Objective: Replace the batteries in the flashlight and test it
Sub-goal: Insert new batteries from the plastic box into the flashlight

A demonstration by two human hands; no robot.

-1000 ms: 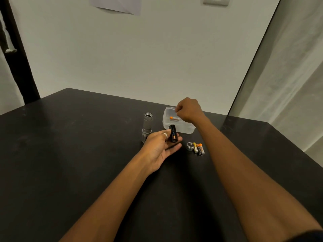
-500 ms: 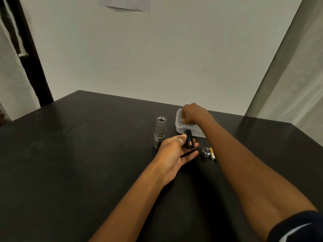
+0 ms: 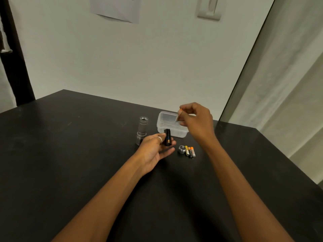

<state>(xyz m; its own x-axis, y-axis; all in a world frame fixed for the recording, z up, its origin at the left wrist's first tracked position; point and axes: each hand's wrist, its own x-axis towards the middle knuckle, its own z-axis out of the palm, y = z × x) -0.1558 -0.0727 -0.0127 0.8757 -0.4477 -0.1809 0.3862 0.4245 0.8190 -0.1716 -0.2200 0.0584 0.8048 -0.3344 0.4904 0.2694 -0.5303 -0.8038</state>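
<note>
A silver flashlight body (image 3: 142,130) stands upright on the black table (image 3: 70,154), its threaded end open at the top. My left hand (image 3: 153,151) lies palm up beside it and holds a black battery holder (image 3: 167,137) between thumb and fingers. My right hand (image 3: 195,119) hovers over a clear plastic box (image 3: 167,126) and pinches a small orange-tipped battery (image 3: 179,114). The silver tail cap (image 3: 182,149) rests on the table next to three small loose batteries (image 3: 190,151).
The table's right edge runs diagonally past my right arm, with a pale curtain (image 3: 279,84) beyond it. A white wall (image 3: 139,58) rises just behind the table's far edge. A dark post (image 3: 15,67) stands at the left.
My right hand has lifted out of the plastic box with a battery pinched in its fingers. My left hand still holds the battery holder in the same spot.
</note>
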